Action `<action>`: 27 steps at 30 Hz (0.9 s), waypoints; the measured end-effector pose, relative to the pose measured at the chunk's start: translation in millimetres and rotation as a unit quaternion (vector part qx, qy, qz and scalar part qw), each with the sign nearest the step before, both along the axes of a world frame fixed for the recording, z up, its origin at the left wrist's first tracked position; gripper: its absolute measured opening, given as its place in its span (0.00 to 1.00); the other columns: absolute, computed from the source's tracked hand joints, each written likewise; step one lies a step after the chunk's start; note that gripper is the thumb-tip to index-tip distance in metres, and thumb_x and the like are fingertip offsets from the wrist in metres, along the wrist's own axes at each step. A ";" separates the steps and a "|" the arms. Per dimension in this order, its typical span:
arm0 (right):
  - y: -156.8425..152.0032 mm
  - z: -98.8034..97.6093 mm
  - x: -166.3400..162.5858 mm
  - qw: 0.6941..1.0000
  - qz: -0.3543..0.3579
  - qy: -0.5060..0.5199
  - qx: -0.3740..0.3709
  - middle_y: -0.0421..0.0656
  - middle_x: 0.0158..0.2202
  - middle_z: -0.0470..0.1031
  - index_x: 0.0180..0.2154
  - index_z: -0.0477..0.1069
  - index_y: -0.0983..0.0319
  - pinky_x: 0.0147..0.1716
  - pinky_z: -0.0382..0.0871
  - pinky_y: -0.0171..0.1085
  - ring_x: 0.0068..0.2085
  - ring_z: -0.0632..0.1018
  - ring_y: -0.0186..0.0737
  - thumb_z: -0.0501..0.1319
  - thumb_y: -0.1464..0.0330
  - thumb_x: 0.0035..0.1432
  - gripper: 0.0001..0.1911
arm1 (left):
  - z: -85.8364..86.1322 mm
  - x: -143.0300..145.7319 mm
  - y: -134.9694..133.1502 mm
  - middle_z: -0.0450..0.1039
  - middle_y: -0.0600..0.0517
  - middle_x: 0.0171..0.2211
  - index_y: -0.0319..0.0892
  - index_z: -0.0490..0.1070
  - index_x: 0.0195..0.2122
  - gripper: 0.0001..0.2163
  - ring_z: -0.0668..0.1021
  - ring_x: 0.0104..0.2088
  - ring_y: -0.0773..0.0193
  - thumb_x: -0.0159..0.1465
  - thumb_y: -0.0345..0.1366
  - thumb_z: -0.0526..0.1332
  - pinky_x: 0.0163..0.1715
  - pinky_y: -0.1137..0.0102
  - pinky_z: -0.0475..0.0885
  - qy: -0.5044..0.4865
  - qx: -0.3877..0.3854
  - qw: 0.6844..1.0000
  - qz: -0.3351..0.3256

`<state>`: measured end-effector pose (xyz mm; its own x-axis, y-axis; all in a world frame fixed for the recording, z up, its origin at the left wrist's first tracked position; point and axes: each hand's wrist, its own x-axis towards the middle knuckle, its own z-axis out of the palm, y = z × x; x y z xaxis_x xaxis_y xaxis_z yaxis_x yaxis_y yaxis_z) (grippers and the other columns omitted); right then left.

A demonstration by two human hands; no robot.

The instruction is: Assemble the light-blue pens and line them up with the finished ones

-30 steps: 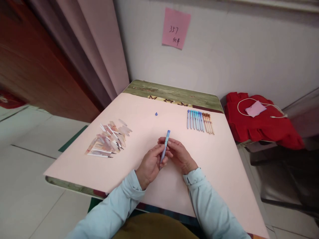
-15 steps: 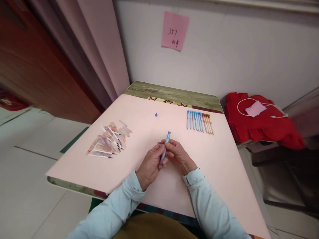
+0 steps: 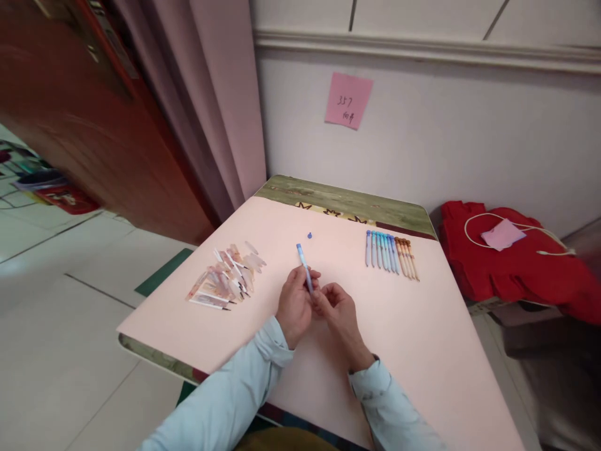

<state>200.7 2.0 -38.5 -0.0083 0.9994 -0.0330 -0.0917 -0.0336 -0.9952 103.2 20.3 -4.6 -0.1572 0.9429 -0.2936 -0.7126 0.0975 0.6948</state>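
My left hand (image 3: 295,305) is closed around a light blue pen (image 3: 304,266), which sticks up and back from the fingers, tilted to the left. My right hand (image 3: 339,310) is curled just to the right of it, its fingertips meeting the pen's lower end by my left hand's fingers. Both hands hover over the middle of the pink table top (image 3: 422,338). A small blue cap (image 3: 309,235) lies on the table beyond the pen tip.
A row of several blue and orange pens (image 3: 389,252) lies at the back right. A heap of pen wrappers and refills (image 3: 226,279) lies at the left. A red cloth (image 3: 521,266) with a white cable sits right of the table. A pink note (image 3: 348,100) hangs on the wall.
The camera has tipped up and turned left. The pen has swung from leaning right to leaning left in my left hand. My right hand has slid down to the pen's lower end.
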 end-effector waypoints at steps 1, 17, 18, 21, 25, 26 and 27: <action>-1.2 -1.5 -2.5 1.000 0.002 -0.016 0.005 0.39 0.27 0.73 0.30 0.69 0.62 0.27 0.68 0.33 0.28 0.73 0.35 0.67 0.57 0.52 0.15 | -3.5 2.1 0.4 0.73 0.52 0.29 0.40 0.70 0.31 0.12 0.72 0.29 0.69 0.58 0.44 0.65 0.31 0.73 0.69 0.009 -0.008 1.000 0.015; -3.4 -4.0 1.6 0.969 -0.092 -0.193 0.123 0.38 0.25 0.72 0.30 0.70 0.60 0.27 0.66 0.33 0.25 0.72 0.34 0.62 0.59 0.57 0.11 | 4.6 -19.7 13.6 0.76 0.49 0.35 0.41 0.74 0.33 0.16 0.75 0.39 0.62 0.54 0.49 0.68 0.40 0.67 0.64 0.166 0.000 0.986 -0.020; -3.0 -4.9 2.0 0.968 -0.092 -0.202 0.121 0.38 0.25 0.72 0.30 0.70 0.60 0.27 0.66 0.33 0.25 0.72 0.34 0.62 0.59 0.57 0.11 | 3.9 -19.8 14.7 0.75 0.51 0.33 0.41 0.74 0.31 0.15 0.75 0.37 0.63 0.52 0.47 0.70 0.39 0.68 0.64 0.168 -0.009 0.986 -0.017; -1.0 -7.5 2.9 0.967 -0.101 -0.211 0.106 0.38 0.25 0.72 0.33 0.71 0.59 0.28 0.67 0.34 0.26 0.72 0.35 0.63 0.59 0.56 0.10 | 0.3 -20.2 16.7 0.74 0.51 0.30 0.40 0.75 0.29 0.14 0.74 0.34 0.65 0.48 0.42 0.73 0.37 0.69 0.64 0.159 -0.026 0.987 -0.016; 1.6 -6.8 4.0 0.966 -0.132 -0.198 0.096 0.38 0.27 0.71 0.36 0.70 0.59 0.28 0.66 0.34 0.27 0.71 0.35 0.64 0.60 0.54 0.11 | -2.7 -19.3 17.6 0.76 0.48 0.32 0.39 0.76 0.30 0.13 0.75 0.35 0.63 0.50 0.42 0.71 0.37 0.69 0.65 0.156 -0.022 0.987 -0.015; 1.8 -5.8 4.5 0.967 -0.139 -0.192 0.098 0.38 0.27 0.72 0.35 0.69 0.59 0.28 0.66 0.34 0.27 0.71 0.35 0.64 0.60 0.54 0.11 | -3.1 -18.3 17.5 0.77 0.48 0.33 0.38 0.77 0.31 0.12 0.76 0.35 0.63 0.51 0.42 0.71 0.38 0.69 0.65 0.158 -0.016 0.987 -0.016; 1.9 -4.7 5.1 0.967 -0.142 -0.184 0.099 0.38 0.27 0.72 0.33 0.69 0.59 0.29 0.66 0.34 0.28 0.71 0.36 0.64 0.59 0.54 0.11 | -3.5 -17.0 17.4 0.77 0.47 0.34 0.38 0.77 0.31 0.12 0.76 0.36 0.63 0.51 0.42 0.70 0.39 0.68 0.66 0.156 -0.009 0.987 -0.019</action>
<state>205.8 3.9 -43.2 0.2443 0.9465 0.2109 0.2927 0.1354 -0.9466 86.2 37.7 -8.0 -0.2078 0.9447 -0.2536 -0.4593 0.1346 0.8780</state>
